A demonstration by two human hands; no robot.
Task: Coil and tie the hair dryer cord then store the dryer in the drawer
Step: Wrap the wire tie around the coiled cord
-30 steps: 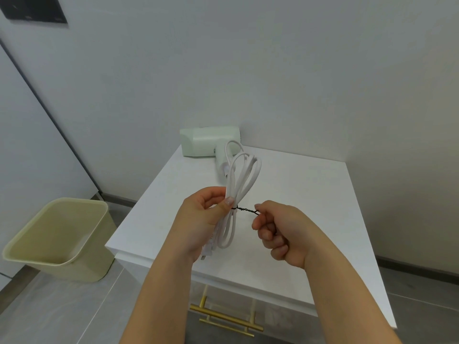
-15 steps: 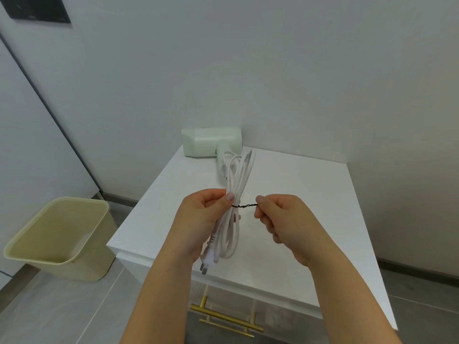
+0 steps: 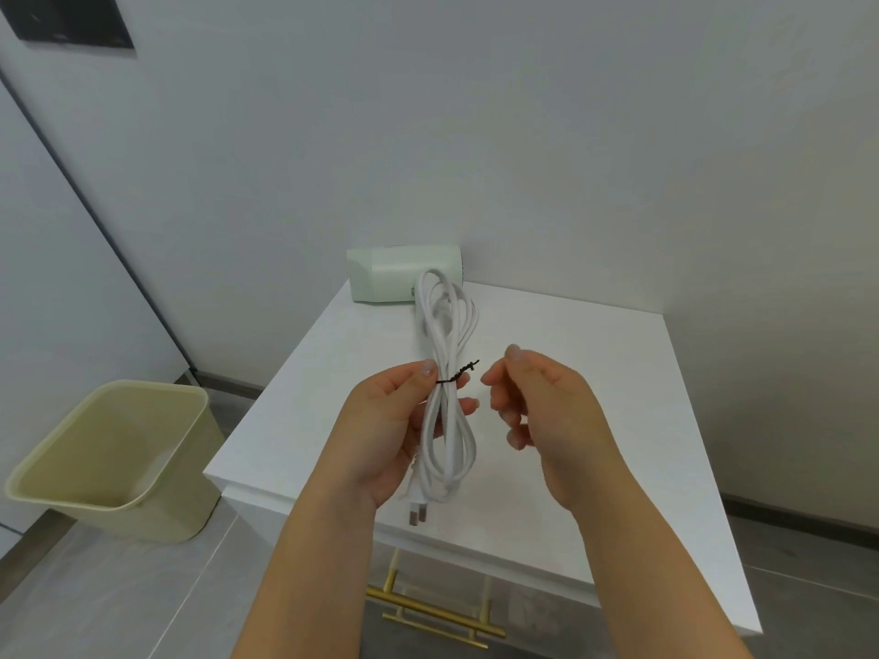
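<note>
Left hand point(image 3: 387, 435) grips the coiled white cord point(image 3: 449, 420), thin black wire tie point(image 3: 457, 375) round its middle; right hand point(image 3: 540, 413) hangs empty beside it. Pale green hair dryer point(image 3: 402, 273) sits on the white cabinet top point(image 3: 585, 373). That short twist might unwind once the springy coil's released, imo.

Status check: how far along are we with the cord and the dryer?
Done: the cord is coiled and a black tie is twisted round it. In hand: the left hand grips the bundle; the right hand hovers beside the tie, holding nothing. Left: the dryer lies on the cabinet top, and the drawer below looks closed, so storing remains.
</note>
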